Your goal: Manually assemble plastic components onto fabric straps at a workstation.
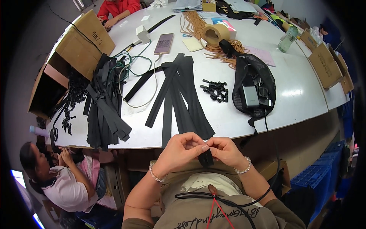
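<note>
Just off the near table edge, my left hand (183,150) and my right hand (225,151) meet, fingers pinched together. Between them they hold the top of a black zipper strip (206,158), which hangs down in front of my lap. The fingertips hide what else may be at its end. Beyond my hands, a fan of flat black strips (179,100) lies on the white table (301,103), its near ends close to my left hand. To the right of that fan sits a small heap of black pulls or end pieces (215,91).
Left are another pile of black strips (105,110), a cluster of small black parts (74,89) and a cardboard box (84,45). A black mesh bag (244,68) with a power bank (250,95) lies right. Phone (164,43), tape roll (215,35) and tan cords (192,24) lie farther back. Two people sit nearby.
</note>
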The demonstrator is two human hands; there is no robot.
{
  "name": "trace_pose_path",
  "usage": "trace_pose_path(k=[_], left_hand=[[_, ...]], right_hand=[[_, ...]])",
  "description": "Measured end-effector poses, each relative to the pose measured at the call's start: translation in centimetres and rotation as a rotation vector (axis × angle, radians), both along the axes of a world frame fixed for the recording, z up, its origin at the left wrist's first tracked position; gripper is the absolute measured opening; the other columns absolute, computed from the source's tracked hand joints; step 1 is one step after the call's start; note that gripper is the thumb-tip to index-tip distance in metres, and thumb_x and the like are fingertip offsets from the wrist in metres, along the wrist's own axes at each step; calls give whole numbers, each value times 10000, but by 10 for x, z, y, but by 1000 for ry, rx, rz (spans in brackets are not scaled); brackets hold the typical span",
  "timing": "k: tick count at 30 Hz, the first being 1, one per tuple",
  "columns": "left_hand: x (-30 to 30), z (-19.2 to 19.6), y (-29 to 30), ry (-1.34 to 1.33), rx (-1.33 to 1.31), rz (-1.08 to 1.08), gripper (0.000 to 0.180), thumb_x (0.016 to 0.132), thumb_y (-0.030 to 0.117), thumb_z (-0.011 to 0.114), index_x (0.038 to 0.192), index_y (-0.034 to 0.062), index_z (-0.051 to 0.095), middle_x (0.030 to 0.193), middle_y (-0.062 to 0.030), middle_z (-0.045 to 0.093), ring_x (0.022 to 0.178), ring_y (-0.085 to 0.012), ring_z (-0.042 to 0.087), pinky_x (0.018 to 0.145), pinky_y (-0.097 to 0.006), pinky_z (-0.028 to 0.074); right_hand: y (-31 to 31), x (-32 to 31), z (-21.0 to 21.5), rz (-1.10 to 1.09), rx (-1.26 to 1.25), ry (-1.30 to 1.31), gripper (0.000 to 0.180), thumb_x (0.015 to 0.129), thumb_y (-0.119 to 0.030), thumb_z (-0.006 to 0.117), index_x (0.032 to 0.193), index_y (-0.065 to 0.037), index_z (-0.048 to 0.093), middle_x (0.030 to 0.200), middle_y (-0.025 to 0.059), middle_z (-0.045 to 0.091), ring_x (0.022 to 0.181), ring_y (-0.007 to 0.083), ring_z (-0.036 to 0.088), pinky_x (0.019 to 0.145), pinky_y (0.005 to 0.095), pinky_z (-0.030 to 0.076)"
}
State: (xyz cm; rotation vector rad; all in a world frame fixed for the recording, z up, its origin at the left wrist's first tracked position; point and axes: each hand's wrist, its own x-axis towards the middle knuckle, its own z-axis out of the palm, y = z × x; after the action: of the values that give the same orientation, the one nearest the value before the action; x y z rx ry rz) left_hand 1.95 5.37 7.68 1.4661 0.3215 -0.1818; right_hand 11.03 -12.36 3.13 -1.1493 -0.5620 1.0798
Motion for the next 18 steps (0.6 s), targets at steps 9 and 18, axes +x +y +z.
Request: trace_pose_path(k=[9,18], left_hand=[[17,21,20,204,-108,-209,200,879,183,638,833,-10,619,718,-45,640,585,-84,627,525,-197,538],[5,13,19,211,-253,-136,207,904,185,600,838,-10,620,727,-74,660,559,-103,637,506,-199,537]], right_hand=[[7,9,9,116,7,36,101,914,-124,568,892,-27,585,708,-66,518,594,-13,422,504,153,326],[14,-5,22,97,22,27,132,899,-90,587,939,13,660,806,-14,632,714,18,538,613,170,445]])
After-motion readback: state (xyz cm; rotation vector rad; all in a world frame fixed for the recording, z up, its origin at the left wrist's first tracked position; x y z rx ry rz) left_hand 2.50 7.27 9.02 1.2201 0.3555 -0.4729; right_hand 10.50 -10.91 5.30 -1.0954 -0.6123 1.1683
